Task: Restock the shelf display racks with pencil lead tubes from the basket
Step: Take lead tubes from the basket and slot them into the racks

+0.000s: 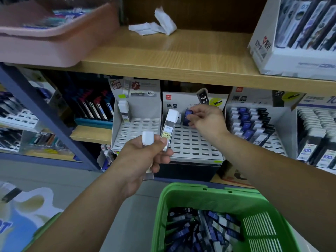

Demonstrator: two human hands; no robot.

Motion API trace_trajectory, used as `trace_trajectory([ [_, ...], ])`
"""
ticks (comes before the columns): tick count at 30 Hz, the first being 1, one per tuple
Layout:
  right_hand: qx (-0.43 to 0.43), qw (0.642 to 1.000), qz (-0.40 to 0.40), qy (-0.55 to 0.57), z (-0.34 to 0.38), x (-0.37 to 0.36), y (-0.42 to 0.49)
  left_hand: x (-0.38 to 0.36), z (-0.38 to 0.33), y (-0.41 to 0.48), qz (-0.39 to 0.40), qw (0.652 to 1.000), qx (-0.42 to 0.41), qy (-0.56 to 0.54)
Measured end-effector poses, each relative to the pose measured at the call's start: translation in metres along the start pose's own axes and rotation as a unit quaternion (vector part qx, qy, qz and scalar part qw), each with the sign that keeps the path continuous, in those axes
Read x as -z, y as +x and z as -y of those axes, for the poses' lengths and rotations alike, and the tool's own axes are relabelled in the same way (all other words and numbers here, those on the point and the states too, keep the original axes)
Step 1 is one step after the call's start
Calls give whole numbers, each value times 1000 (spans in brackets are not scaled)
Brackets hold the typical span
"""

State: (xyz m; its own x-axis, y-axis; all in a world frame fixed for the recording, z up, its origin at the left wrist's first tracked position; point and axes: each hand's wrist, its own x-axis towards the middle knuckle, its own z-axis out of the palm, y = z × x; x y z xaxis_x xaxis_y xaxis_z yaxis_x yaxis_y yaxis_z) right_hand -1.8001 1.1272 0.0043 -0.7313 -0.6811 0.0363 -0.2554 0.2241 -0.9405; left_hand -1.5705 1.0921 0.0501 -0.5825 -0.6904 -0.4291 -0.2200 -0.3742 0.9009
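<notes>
My left hand [145, 157] grips two white-capped lead tubes [169, 130], one sticking up toward the racks. My right hand [207, 120] pinches a blue-capped lead tube [188, 117] at the back rows of the middle slotted rack [192, 142], whose slots are mostly unfilled. The left rack [136, 128] holds one white-capped tube [124, 111] at its back left. The green basket [181, 200] sits below, with several blue, black and white tubes [203, 228] inside.
A fuller rack [254, 128] of blue and black tubes stands right of the middle one. The wooden shelf [181, 57] above carries a pink tray [54, 39], crumpled white paper [156, 24] and a white display box [294, 37].
</notes>
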Motion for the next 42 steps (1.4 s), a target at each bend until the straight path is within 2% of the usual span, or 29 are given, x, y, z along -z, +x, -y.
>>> trace_trajectory([
  [3,18,1000,-3,-14,-2,-4,2,-1,0,0,7,1000,3,-2],
  [11,-12,1000,2,-7,-4,2,10,2,1,1,15,1000,2,-7],
  [15,-35,998,-24,-47,-2,-6,16,3,0,0,17,1000,4,-7],
  [20,-68,993,-13,-98,0,-7,15,7,-2,-4,9,1000,5,6],
  [24,5,997,-45,-68,22,-1,-7,16,-1,-4,-6,1000,2,25],
  [26,25,999,-9,-34,42,-2,-25,20,-1,-3,-12,1000,2,25],
  [28,-42,993,102,47,63,-9,-44,25,-1,-2,-12,1000,-5,18],
  [30,-109,958,206,166,80,-20,-59,28,-3,-3,-7,1000,-13,13],
  [32,-115,933,251,230,88,-31,-67,35,-5,-3,-1,1000,-18,7],
  [36,-104,926,277,236,92,-51,-62,53,-9,-3,-1,999,-31,7],
  [39,-100,943,239,210,89,-65,-52,68,-9,2,-53,994,-34,88],
  [42,-86,965,188,159,85,-84,-44,82,-11,13,-91,995,-3,43],
])
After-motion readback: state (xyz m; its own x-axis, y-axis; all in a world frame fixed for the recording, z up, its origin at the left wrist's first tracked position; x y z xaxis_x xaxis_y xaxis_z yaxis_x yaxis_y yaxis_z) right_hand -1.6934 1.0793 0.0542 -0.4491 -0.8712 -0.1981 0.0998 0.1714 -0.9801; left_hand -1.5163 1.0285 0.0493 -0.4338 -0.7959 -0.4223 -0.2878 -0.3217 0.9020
